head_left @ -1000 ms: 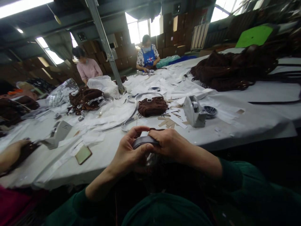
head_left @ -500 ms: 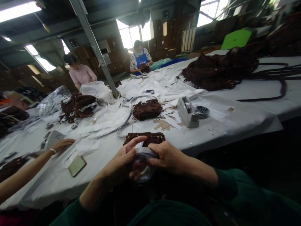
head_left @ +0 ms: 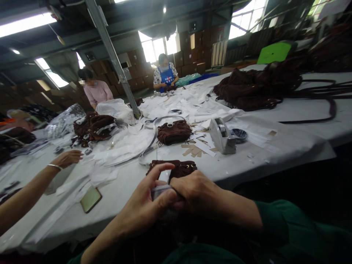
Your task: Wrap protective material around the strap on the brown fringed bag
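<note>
Left hand (head_left: 145, 211) and right hand (head_left: 199, 192) are meeting low in the view, at the near edge of the counter (head_left: 288, 143). Between them they are pinching a glossy grey strip (head_left: 162, 187). The left grip is clamping it with the thumb across the top and the index finger arching above. The right grip is curling shut over the other end. The strip is sitting just in front of a small brown fringed bag (head_left: 180, 167), which is lying flat on the counter and partly hidden by the knuckles. Cannot tell whether the strip is joining the bag.

Further back, a second fringed bag (head_left: 173, 132) is lying with a pale strap looping around it. A tape dispenser (head_left: 222, 136) is standing to its right, a dark dish (head_left: 239, 135) is sitting just beside that, and paper scraps (head_left: 194, 149) are lying between bag and dispenser. A flat olive slab (head_left: 90, 199) is lying left of the hands near the counter edge. A co-worker's hand (head_left: 67, 157), wearing a bracelet, is resting on the counter at left. A heap of brown bags (head_left: 255, 86) is piling up far right.
</note>
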`<state>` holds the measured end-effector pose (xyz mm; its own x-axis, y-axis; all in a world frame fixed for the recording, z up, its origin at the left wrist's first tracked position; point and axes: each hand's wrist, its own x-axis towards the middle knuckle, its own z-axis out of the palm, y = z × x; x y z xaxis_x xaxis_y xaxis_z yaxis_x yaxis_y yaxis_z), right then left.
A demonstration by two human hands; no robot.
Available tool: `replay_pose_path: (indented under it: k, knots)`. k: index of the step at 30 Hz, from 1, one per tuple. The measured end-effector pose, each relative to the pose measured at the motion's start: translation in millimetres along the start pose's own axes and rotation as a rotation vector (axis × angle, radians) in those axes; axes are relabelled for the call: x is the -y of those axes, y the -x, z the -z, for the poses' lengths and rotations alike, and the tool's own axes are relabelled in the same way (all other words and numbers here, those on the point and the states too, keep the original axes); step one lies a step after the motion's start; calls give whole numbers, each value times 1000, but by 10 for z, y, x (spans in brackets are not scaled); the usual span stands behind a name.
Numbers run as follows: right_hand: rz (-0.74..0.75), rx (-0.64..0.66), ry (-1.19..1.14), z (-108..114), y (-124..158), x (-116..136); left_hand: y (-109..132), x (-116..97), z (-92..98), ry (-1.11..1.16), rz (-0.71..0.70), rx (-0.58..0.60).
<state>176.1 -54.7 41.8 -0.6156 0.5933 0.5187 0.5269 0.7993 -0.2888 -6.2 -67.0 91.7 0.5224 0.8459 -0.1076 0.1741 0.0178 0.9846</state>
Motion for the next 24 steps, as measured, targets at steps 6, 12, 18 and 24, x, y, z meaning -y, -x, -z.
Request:
replay_pose_path:
  k: [6,12,18,24]
  knots:
    - [-14,7,-167,126,-156,-91,-67,-71,22,196,-103,-231]
    - [-314,-51,-385,132,-336,-399,-655,275,101,520,-313,-416]
    - [-276,97,-39,173,-428,-703,-978,180,284,168,-137,-130]
    - [-186,41,-59,277,-417,-829,-1052,36,298,177,-125,-18]
